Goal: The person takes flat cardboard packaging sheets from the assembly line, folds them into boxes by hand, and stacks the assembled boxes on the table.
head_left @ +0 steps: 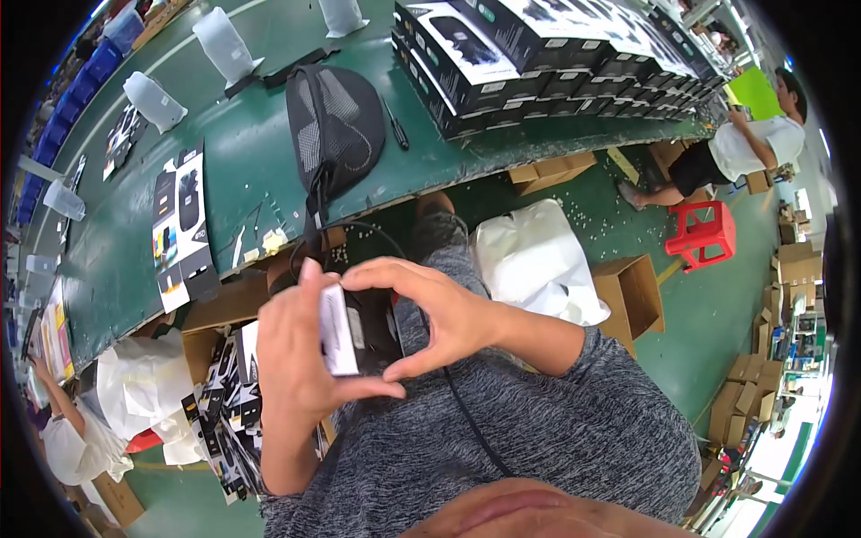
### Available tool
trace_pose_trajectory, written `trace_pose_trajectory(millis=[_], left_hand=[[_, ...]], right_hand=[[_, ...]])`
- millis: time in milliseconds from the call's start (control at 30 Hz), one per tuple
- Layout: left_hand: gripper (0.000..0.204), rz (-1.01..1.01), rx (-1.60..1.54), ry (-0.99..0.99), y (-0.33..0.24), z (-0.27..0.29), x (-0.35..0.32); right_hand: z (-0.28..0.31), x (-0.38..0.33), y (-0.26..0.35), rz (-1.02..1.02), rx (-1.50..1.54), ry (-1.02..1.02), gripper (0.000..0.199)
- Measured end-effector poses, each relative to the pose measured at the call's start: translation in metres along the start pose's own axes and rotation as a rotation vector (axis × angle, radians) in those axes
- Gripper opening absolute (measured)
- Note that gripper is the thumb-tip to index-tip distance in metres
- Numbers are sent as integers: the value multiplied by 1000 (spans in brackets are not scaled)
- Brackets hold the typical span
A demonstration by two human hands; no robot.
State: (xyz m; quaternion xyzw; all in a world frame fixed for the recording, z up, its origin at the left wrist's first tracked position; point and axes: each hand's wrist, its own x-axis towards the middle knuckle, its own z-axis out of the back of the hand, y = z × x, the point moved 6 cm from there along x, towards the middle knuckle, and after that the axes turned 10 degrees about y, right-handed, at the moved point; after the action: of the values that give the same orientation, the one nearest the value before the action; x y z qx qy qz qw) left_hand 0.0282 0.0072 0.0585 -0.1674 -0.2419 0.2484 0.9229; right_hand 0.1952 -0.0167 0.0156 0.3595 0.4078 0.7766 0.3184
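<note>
In front of my chest I have a small box (338,330), with a narrow white side and a dark face, between my two hands. My left hand (294,354) is closed along the box's left side, its thumb stretched out below it. Curved like a C, my right hand (448,309) has its index fingertip at the box's upper edge and its thumb near the lower corner. The far fingers of both hands are partly hidden. Beyond them, on the green table (242,166), lie a black mesh pouch (334,130) with a strap and a black screwdriver (395,121).
Stacked black-and-white boxes (538,63) fill the table's right part. Flattened printed cartons (182,224) lie left, with more in a carton (229,417) beside me. A white bag (538,255), an open carton (632,300) and a red stool (702,235) stand right. A person (762,139) stands beyond.
</note>
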Motion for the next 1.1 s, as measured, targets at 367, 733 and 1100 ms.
trace_pose_trajectory(millis=[367,733,1100], left_hand=[[95,-401,214,-531,-31,33,-30],[65,-121,-126,-335,14,-11,-51],[57,370,140,-342,143,59,-34]], right_hand=[[141,-5,100,279,-993,-509,60],[230,17,30,-304,-1756,-582,51],[140,17,56,113,-1222,-493,35]])
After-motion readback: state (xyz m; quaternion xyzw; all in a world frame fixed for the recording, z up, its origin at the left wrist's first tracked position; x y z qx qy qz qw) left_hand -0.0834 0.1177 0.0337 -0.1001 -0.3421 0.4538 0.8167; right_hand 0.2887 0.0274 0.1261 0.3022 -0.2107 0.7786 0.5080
